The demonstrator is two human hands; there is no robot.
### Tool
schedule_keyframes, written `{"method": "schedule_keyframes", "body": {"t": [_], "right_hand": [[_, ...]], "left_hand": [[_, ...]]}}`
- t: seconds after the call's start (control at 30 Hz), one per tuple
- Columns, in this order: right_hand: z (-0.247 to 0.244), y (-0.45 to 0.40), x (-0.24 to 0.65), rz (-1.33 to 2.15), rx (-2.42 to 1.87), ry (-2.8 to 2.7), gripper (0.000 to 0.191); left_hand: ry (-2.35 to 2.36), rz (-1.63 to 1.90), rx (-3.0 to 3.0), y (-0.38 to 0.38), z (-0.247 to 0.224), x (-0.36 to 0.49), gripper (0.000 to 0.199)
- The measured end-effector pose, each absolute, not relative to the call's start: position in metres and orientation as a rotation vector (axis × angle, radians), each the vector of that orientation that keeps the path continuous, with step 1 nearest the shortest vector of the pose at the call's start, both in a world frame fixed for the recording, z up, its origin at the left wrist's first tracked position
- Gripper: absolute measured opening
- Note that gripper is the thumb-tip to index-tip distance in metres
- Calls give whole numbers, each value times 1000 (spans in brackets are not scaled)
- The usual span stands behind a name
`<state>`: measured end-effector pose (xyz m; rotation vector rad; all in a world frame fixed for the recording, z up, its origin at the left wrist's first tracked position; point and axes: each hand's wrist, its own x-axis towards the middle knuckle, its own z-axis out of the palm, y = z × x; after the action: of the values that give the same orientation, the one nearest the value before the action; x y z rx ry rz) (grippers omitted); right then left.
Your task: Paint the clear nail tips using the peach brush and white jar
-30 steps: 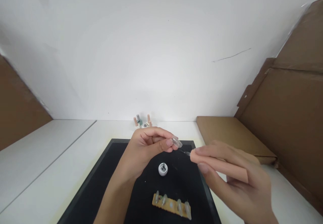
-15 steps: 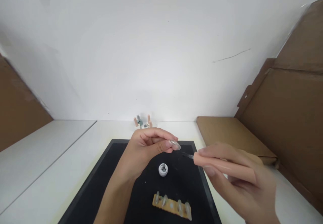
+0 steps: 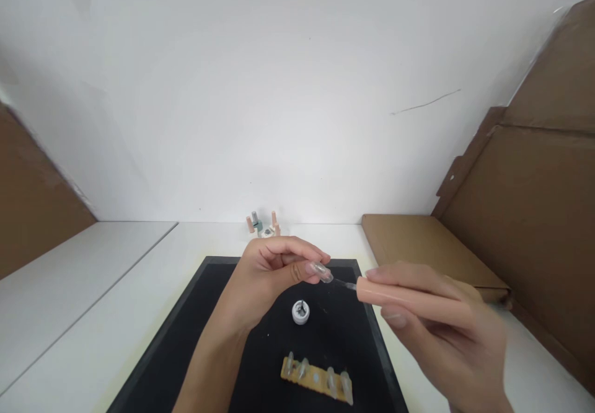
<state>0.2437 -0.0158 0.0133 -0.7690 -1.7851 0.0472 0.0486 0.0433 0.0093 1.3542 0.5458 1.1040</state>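
Nearest, the right hand [image 3: 446, 332] has its thumb and fingers closed around the peach handle of a nail polish brush [image 3: 411, 302], whose tip reaches a clear false nail [image 3: 322, 272] (I cannot tell if touching), which the left hand [image 3: 264, 273] pinches above the black mat [image 3: 195, 326]. On this mat lies a yellow strip [image 3: 322, 384] carrying four clear nail tips [image 3: 346, 388], and behind it stands a small white jar [image 3: 300, 315]. Farther, several small bottles [image 3: 258, 226] stand near the white wall [image 3: 279, 103].
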Motion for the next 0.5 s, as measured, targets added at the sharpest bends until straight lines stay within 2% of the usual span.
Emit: {"method": "schedule_keyframes", "body": {"t": [0.3,0.5], "right_hand": [[18,-15,239,104,-717,-1781,22],[19,-16,239,118,-713,-1805,15]], "left_hand": [[534,1076,1415,39,16,49,16],[520,1079,1416,38,19,50,18]]}}
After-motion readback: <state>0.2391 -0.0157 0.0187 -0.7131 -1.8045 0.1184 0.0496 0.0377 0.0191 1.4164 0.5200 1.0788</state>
